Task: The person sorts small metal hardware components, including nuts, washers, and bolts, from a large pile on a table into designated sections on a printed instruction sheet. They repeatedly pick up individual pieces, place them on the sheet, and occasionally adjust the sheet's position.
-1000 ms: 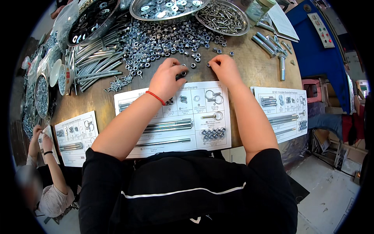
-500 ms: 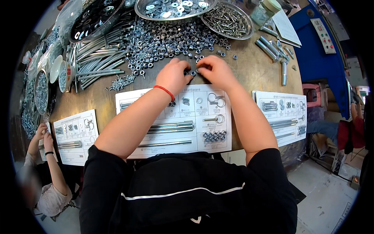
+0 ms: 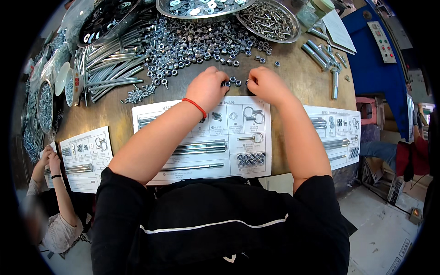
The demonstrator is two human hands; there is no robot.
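My left hand, with a red cord on its wrist, rests on the table with fingers curled against a small silver lock nut. Two more nuts lie just beside its fingertips, in the gap between my hands. My right hand is bent in a pinch, and the edge of a nut shows at its fingertips. Both hands are just above a printed hardware sheet with pictures of bolts, pins and nuts. A large heap of loose nuts spreads beyond my hands.
Long bolts and small screws lie left. Metal trays hold washers and screws. Big bolts lie right. Further sheets flank mine. Another person's hands work at far left.
My right hand has moved right, away from the left one, widening the gap between them. Nuts now show in that gap beside my left fingertips. The view has shifted slightly.
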